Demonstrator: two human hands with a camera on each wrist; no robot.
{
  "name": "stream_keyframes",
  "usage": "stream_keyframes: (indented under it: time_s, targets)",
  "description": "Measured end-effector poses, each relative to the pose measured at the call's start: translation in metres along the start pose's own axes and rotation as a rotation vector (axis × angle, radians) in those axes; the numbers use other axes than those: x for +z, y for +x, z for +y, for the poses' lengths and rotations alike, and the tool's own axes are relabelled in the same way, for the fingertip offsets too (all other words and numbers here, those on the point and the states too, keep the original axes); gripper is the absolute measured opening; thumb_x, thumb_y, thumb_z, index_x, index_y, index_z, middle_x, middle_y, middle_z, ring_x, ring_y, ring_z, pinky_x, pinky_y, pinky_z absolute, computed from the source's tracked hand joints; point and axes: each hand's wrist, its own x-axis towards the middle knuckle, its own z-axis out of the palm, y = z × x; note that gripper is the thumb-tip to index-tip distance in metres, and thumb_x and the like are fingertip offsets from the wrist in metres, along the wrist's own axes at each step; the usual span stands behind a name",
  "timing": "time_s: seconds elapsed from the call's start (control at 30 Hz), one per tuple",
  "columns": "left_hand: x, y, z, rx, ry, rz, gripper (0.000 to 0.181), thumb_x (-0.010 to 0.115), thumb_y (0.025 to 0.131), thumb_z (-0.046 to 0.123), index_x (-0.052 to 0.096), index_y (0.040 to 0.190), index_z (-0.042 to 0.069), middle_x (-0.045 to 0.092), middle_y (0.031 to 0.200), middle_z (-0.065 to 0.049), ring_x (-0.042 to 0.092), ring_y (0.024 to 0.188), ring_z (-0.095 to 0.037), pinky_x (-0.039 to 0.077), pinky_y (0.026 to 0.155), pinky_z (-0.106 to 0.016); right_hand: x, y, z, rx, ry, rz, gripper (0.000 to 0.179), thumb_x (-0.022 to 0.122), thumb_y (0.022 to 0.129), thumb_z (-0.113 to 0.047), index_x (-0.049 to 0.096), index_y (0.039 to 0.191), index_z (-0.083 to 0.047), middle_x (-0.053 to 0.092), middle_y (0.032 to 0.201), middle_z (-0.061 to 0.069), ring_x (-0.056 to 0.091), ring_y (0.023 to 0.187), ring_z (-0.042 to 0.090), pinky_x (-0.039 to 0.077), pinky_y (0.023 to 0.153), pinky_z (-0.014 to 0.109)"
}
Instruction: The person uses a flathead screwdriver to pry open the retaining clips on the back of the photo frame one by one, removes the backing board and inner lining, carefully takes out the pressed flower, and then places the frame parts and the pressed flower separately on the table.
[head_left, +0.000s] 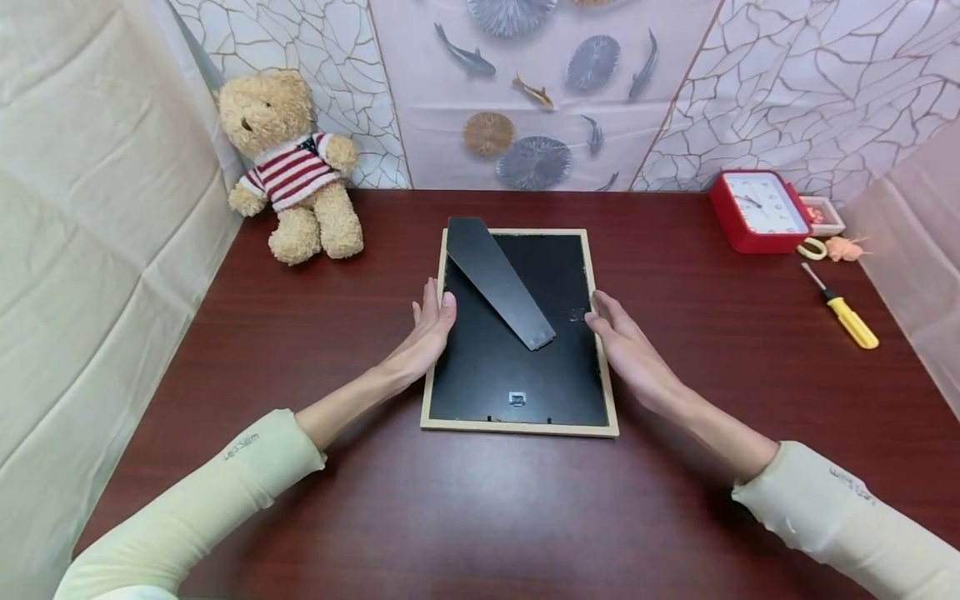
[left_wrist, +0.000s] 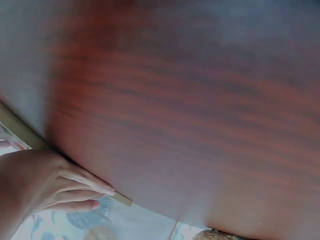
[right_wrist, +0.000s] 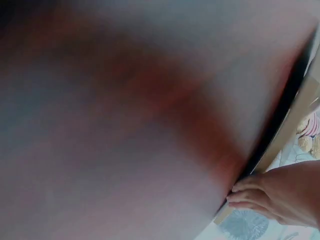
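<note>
A picture frame (head_left: 517, 431) with a pale wood rim and a black back lies back side up on the table. Its dark stand leg (head_left: 504, 287) slants across the backing, and a small metal hanger (head_left: 517, 399) shows near the front edge. My left hand (head_left: 425, 333) rests along the left rim with fingers straight and thumb raised beside it. At the right rim, my right hand (head_left: 628, 346) touches the side with extended fingers, its thumb tip over the edge. Both wrist views show the left fingers (left_wrist: 82, 187) and right fingers (right_wrist: 250, 197) along the wooden sides.
A teddy bear (head_left: 292, 167) in a striped sweater sits at the back left. At the back right stands a red clock (head_left: 761, 212), with a small box (head_left: 823, 217) behind it. A yellow-handled screwdriver (head_left: 843, 312) lies in front. Patterned cloth hangs behind the dark wood table (head_left: 465, 517).
</note>
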Motion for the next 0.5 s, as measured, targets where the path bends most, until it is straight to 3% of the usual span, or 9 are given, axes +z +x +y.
stream_keyframes:
  time_s: [0.13, 0.3, 0.4, 0.47, 0.5]
  targets:
    - [0.002, 0.002, 0.003, 0.007, 0.019, 0.011, 0.08, 0.016, 0.118, 0.055, -0.02, 0.173, 0.008, -0.028, 0.182, -0.012, -0.032, 0.164, -0.039, -0.012, 0.135, -0.057, -0.002, 0.002, -0.002, 0.011, -0.073, -0.003, 0.072, 0.039, 0.119, -0.024, 0.0, 0.176, -0.003, 0.003, 0.185, 0.02, 0.007, 0.171, 0.039, 0.013, 0.136, 0.061]
    - [-0.001, 0.006, 0.008, -0.032, 0.056, 0.001, 0.08, 0.021, 0.12, 0.05, -0.022, 0.173, 0.008, -0.023, 0.183, -0.009, -0.027, 0.165, -0.044, -0.007, 0.135, -0.06, -0.013, 0.001, -0.004, -0.018, -0.113, -0.047, 0.075, 0.046, 0.118, -0.021, 0.003, 0.175, 0.001, 0.006, 0.183, 0.026, 0.009, 0.17, 0.043, 0.015, 0.135, 0.062]
    - [-0.013, 0.012, 0.018, -0.036, 0.101, -0.02, 0.079, 0.029, 0.121, 0.04, -0.018, 0.173, 0.005, -0.021, 0.183, -0.014, -0.021, 0.167, -0.043, -0.005, 0.136, -0.059, -0.034, 0.0, -0.004, -0.088, -0.164, -0.046, 0.068, 0.051, 0.116, -0.018, 0.021, 0.172, 0.006, 0.025, 0.178, 0.029, 0.024, 0.167, 0.045, 0.021, 0.133, 0.062]
    - [-0.025, 0.021, 0.026, 0.019, 0.184, -0.052, 0.077, 0.035, 0.121, 0.034, -0.01, 0.175, 0.002, -0.02, 0.183, -0.019, -0.018, 0.169, -0.042, -0.005, 0.136, -0.06, -0.058, -0.003, -0.003, -0.143, -0.266, 0.013, 0.059, 0.055, 0.116, -0.019, 0.038, 0.166, 0.005, 0.042, 0.17, 0.029, 0.037, 0.16, 0.044, 0.029, 0.13, 0.062]
    - [-0.032, 0.03, 0.024, 0.077, 0.225, -0.069, 0.076, 0.037, 0.121, 0.035, -0.005, 0.176, 0.004, -0.02, 0.183, -0.019, -0.018, 0.169, -0.04, -0.007, 0.135, -0.061, -0.073, -0.005, -0.001, -0.173, -0.325, 0.055, 0.054, 0.056, 0.115, -0.02, 0.047, 0.162, 0.005, 0.05, 0.164, 0.03, 0.045, 0.154, 0.043, 0.035, 0.126, 0.057]
